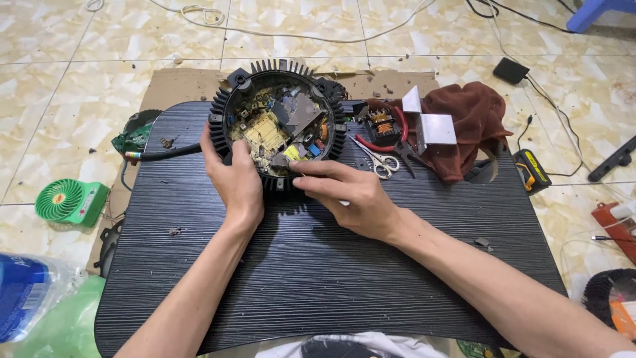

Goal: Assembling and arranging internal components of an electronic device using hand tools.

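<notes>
The right hand's [354, 199] fingertips are hidden against the round finned housing [278, 122], so whether anything is pinched cannot be told. The housing, at the ribbed board's [318, 278] far edge, is clasped at its left rim by the left hand [235, 179]. A circuit board [278, 129] is held inside.

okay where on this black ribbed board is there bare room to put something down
The ribbed board is barest along its near half, between the two forearms, and at its left side below the black cable. The right side below the scissors is open too, with a few crumbs. It's crowded at the far edge: round finned housing, both hands, brown cloth and metal brackets.
</notes>
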